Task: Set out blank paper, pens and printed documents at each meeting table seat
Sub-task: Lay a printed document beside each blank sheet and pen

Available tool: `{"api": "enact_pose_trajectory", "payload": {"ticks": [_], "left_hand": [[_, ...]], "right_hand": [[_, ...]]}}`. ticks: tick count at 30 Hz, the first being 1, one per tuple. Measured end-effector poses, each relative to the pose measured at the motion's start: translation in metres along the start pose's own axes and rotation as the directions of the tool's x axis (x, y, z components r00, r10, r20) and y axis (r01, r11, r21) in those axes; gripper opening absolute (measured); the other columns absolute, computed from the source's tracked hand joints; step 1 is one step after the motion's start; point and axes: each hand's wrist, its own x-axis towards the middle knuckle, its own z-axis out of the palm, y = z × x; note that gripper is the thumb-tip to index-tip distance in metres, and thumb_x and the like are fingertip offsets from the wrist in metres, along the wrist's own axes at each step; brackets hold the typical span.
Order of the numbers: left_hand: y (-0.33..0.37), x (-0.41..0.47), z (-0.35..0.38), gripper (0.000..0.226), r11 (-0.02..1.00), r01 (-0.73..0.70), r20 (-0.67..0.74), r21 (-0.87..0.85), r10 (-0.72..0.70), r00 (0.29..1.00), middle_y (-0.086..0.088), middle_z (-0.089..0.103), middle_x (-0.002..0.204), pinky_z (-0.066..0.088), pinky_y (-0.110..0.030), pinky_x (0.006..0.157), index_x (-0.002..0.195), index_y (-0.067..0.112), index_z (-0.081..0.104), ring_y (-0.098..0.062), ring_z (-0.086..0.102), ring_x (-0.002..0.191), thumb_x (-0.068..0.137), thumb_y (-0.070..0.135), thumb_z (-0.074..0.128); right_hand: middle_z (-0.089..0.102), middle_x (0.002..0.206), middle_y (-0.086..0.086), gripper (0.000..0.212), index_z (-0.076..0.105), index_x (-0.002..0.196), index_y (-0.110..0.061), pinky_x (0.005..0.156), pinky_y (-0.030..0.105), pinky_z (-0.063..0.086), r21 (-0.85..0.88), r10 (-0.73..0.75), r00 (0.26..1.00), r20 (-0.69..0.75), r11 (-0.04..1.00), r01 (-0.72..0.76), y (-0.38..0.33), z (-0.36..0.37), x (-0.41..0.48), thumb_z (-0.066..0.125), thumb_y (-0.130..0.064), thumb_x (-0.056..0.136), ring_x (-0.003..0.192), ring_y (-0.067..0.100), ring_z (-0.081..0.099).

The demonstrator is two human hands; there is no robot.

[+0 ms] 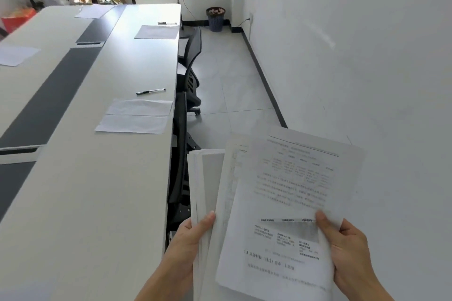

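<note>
White walls and pale floor tiles framed a long meeting table [85,203] with a dark strip down its middle. Along its right edge two seats were already dressed: a blank sheet [137,116] with a pen [150,91] just beyond it, and further off another sheet [156,32] and a second pen [167,23]. No printed page showed at either place. Black chairs [179,178] sat tucked under that edge.

Off the table, above the chairs, the printed documents [210,178] were held in both hands. The left hand [188,239] gripped the stack near its lower edge, thumb pressed on top, fingers hidden beneath. The right hand [349,252] pinched the top sheet [288,203] at its lower right edge, thumb over and fingers curled under, fanning it away from the rest.

Light stuff, this, and floppy: thin pages that would sag and cling together. Best taken near a corner, I'd say, one sheet peeled clear, then laid flat beside the nearest blank sheet.
</note>
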Motion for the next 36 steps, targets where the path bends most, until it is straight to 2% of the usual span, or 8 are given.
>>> {"api": "enact_pose_trajectory", "payload": {"ticks": [5,9,15,19,24,28,33,36], "left_hand": [[0.024,0.054,0.042,0.036,0.998,-0.009,-0.081,-0.058,0.004,0.997,-0.027,0.069,0.111,0.057,-0.046,0.08,0.112,-0.002,0.068,-0.043,0.068,0.097,0.086,0.023,0.06],[0.049,0.09,0.067,0.035,0.99,-0.074,-0.143,-0.117,0.056,0.988,-0.028,0.069,0.108,0.059,-0.042,0.068,0.11,-0.003,0.069,-0.04,0.071,0.088,0.084,0.021,0.061],[0.071,0.118,0.069,0.029,0.947,-0.197,-0.313,-0.254,0.112,0.943,-0.027,0.07,0.106,0.059,-0.04,0.065,0.107,0.0,0.071,-0.04,0.07,0.089,0.083,0.014,0.06],[0.087,0.137,0.047,0.033,0.913,-0.254,-0.44,-0.318,0.095,0.893,-0.029,0.069,0.109,0.06,-0.042,0.066,0.115,-0.004,0.064,-0.042,0.07,0.092,0.087,0.011,0.059],[0.122,0.168,0.005,0.034,0.86,-0.316,-0.495,-0.4,0.088,0.864,-0.03,0.068,0.11,0.06,-0.047,0.073,0.113,-0.006,0.065,-0.045,0.068,0.096,0.085,0.012,0.06],[0.159,0.185,-0.034,0.035,0.831,-0.372,-0.533,-0.414,0.11,0.839,-0.029,0.068,0.109,0.059,-0.047,0.078,0.111,-0.005,0.067,-0.044,0.068,0.097,0.083,0.015,0.06],[0.187,0.179,-0.077,0.031,0.798,-0.44,-0.585,-0.411,0.139,0.799,-0.026,0.07,0.106,0.061,-0.042,0.069,0.105,-0.003,0.071,-0.039,0.071,0.088,0.084,0.017,0.058],[0.189,0.172,-0.095,0.037,0.766,-0.496,-0.708,-0.409,0.076,0.702,-0.029,0.07,0.102,0.06,-0.046,0.07,0.104,-0.006,0.068,-0.039,0.071,0.08,0.076,0.017,0.062]], "right_hand": [[0.074,0.102,0.021,0.026,0.067,0.11,0.003,0.067,0.043,0.062,-0.027,0.055,0.993,0.104,0.998,-0.052,-0.036,0.014,0.092,0.064,-0.008,0.086,0.085,0.034,0.073],[0.076,0.1,0.017,0.039,0.066,0.11,-0.002,0.064,0.041,0.063,-0.072,0.106,0.961,0.256,0.993,-0.09,-0.071,0.041,0.156,0.071,-0.02,0.075,0.083,0.034,0.074],[0.076,0.095,0.018,0.024,0.068,0.101,-0.002,0.057,0.039,0.061,-0.198,0.221,0.854,0.47,0.97,-0.142,-0.093,0.113,0.217,0.068,-0.008,0.078,0.073,0.031,0.075],[0.075,0.092,0.023,0.007,0.073,0.085,-0.001,0.064,0.045,0.062,-0.273,0.22,0.855,0.469,0.957,-0.096,-0.081,0.17,0.242,0.07,-0.006,0.081,0.071,0.034,0.072],[0.074,0.097,0.024,0.018,0.07,0.095,0.002,0.068,0.046,0.061,-0.318,0.222,0.847,0.482,0.946,-0.067,-0.071,0.253,0.274,0.07,-0.009,0.081,0.077,0.035,0.072],[0.075,0.093,0.021,0.045,0.069,0.098,-0.002,0.064,0.044,0.062,-0.368,0.269,0.789,0.552,0.928,-0.059,-0.069,0.323,0.29,0.084,-0.028,0.065,0.072,0.032,0.074],[0.075,0.098,0.019,0.027,0.065,0.109,0.001,0.061,0.039,0.061,-0.469,0.361,0.72,0.592,0.882,-0.057,-0.059,0.404,0.3,0.067,-0.014,0.087,0.075,0.031,0.074],[0.076,0.096,0.016,0.023,0.067,0.108,-0.002,0.06,0.036,0.061,-0.541,0.411,0.649,0.64,0.841,0.001,-0.054,0.456,0.304,0.067,-0.015,0.088,0.077,0.03,0.075]]}}
